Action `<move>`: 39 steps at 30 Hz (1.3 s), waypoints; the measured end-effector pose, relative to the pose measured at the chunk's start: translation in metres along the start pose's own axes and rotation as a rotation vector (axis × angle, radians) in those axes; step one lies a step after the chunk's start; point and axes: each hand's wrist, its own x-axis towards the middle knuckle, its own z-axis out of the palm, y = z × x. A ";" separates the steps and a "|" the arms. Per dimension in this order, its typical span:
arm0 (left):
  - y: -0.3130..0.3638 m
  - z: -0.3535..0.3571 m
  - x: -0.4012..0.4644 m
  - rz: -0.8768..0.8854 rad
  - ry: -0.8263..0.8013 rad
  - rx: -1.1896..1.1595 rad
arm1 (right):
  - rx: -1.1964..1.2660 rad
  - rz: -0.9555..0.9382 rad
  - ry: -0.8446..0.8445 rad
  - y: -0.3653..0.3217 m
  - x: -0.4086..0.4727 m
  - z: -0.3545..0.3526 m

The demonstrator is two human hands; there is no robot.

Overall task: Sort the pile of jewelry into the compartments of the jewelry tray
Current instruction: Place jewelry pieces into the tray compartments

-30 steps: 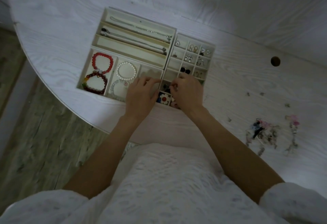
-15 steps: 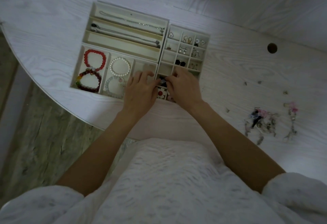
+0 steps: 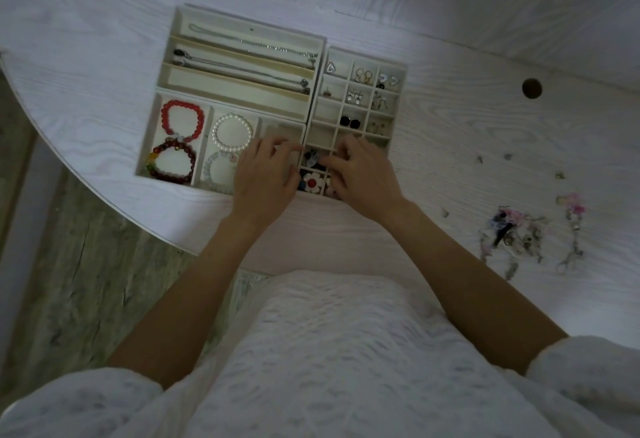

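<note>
Cream compartmented jewelry tray (image 3: pixel 242 105), upper centre. Left hand (image 3: pixel 265 179) and right hand (image 3: pixel 362 176) pinch a small dark piece (image 3: pixel 313 157) over a near cell; exact hold unclear. Tangled pile of mixed jewelry (image 3: pixel 512 233), right: light, snag-prone; lift by single strands.

The table (image 3: pixel 467 126) is white with a pale, wavy wood grain printed or brushed across its top, and its near edge runs in a long curve from the upper left down toward the middle of the view. A small round hole (image 3: pixel 532 88) (dark inside) is cut through the top toward the right. Below the curved edge on the left lies a floor (image 3: pixel 86 285) of grey-green, weathered-looking planks with dark streaks. The light is dim and cool, brightest over the far middle of the table and falling off into shadow at the corners and along the left side.
</note>
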 end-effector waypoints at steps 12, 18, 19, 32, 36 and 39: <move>0.001 -0.001 -0.003 -0.040 -0.033 -0.057 | -0.029 -0.039 -0.022 -0.006 0.005 0.001; 0.006 0.003 0.002 0.114 -0.073 0.156 | -0.053 -0.005 0.052 0.000 0.006 -0.004; 0.007 0.003 0.003 0.138 -0.094 0.191 | -0.070 -0.003 0.041 -0.002 0.008 -0.004; 0.005 0.001 0.002 0.108 -0.167 0.258 | -0.356 -0.064 -0.404 -0.033 0.066 -0.032; 0.003 0.001 -0.002 0.082 -0.145 0.219 | -0.296 -0.060 -0.376 -0.030 0.061 -0.029; 0.002 0.001 -0.006 0.072 -0.125 0.180 | -0.235 -0.040 -0.310 -0.021 0.053 -0.021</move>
